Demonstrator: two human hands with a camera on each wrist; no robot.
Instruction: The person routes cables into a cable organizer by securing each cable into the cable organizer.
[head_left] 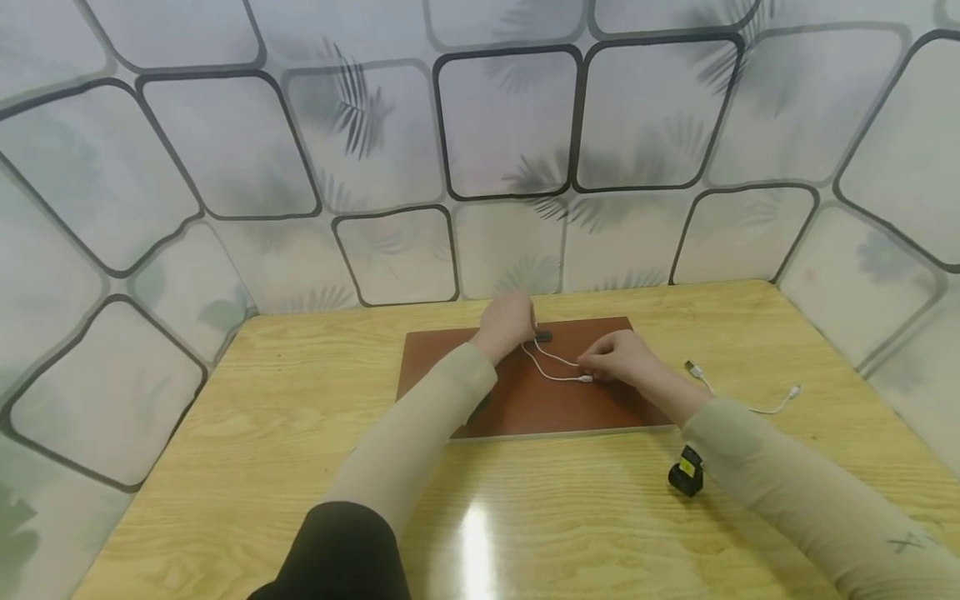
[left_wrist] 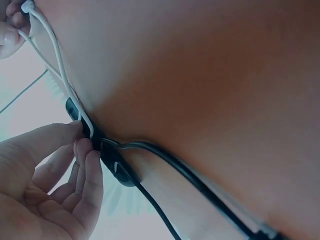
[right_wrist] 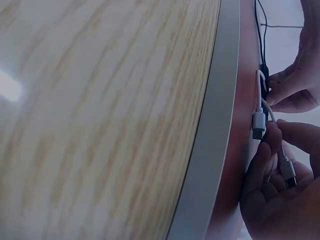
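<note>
A white charging cable [head_left: 551, 377] forms a loop over the brown mat [head_left: 517, 408], one plug lying near my right hand. At the mat's far edge, my left hand [head_left: 508, 323] pinches the cable's bend against a black cable holder [left_wrist: 122, 172]; the fingertips partly hide the contact. Black cables [left_wrist: 185, 175] run through that holder. My right hand [head_left: 618, 358] pinches one strand close to its end, thumb against finger. In the right wrist view, one white plug [right_wrist: 258, 125] hangs beside the fingers and another plug [right_wrist: 288, 172] sticks out below the pinch.
Another white cable [head_left: 767, 412] lies on the wooden table [head_left: 300, 467], right of the mat. A small black object with a yellow label [head_left: 686, 472] sits near my right forearm. Patterned curtain [head_left: 510, 125] surrounds the table's back and sides.
</note>
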